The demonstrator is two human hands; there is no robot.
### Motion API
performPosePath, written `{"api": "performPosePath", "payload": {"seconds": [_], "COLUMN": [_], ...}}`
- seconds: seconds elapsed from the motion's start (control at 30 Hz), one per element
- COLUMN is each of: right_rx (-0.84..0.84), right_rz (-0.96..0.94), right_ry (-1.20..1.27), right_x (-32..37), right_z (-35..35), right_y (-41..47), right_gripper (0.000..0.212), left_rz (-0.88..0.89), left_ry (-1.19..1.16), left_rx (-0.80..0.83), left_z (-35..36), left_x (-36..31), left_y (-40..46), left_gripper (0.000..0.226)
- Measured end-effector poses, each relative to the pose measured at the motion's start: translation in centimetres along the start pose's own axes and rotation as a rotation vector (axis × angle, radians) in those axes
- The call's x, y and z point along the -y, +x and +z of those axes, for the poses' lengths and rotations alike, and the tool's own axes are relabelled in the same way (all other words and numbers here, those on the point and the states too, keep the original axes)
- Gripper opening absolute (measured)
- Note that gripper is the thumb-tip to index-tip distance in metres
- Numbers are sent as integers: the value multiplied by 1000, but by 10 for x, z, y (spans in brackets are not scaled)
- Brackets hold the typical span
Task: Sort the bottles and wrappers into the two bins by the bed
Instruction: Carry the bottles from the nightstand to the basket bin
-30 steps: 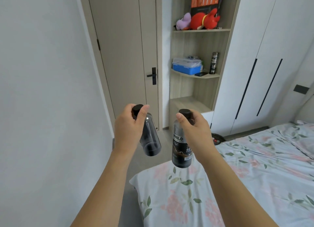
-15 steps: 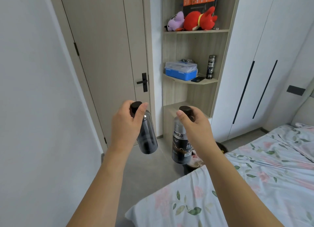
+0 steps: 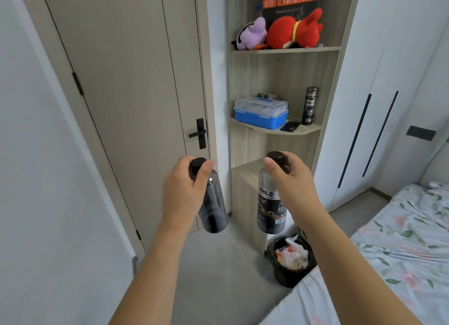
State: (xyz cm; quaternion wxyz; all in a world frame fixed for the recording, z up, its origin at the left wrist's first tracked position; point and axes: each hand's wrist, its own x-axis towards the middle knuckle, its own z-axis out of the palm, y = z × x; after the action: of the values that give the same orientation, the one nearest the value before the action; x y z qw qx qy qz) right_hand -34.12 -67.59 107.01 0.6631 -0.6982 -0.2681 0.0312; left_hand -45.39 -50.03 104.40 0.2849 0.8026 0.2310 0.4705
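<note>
Two dark black-capped bottles, left (image 3: pixel 215 203) plain, right (image 3: pixel 271 203) labelled, each grip around one.

Both forearms (image 3: pixel 155 271) bare, no sleeves, watch or rings

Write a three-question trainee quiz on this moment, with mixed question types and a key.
1. True or false: the left hand holds the bottle with the PH8.0 label.
2. Which is visible in the black bin by the bed? A) crumpled wrappers B) bottles C) nothing
3. Fill in: the right hand grips its bottle near the ___.

Key: 1. False; the left hand holds the plain dark bottle. 2. A; wrappers. 3. cap.
</note>
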Motion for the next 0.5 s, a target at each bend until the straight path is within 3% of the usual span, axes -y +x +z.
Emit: {"api": "performPosePath", "payload": {"seconds": [0.5], "right_rx": [-25], "right_rz": [27], "right_ry": [32], "right_x": [-21], "right_z": [86], "right_y": [81], "right_gripper": [15], "left_rz": [-16], "left_ry": [-30], "left_rx": [27], "left_z": [16], "left_x": [87], "left_y": [82], "left_gripper": [38]}}
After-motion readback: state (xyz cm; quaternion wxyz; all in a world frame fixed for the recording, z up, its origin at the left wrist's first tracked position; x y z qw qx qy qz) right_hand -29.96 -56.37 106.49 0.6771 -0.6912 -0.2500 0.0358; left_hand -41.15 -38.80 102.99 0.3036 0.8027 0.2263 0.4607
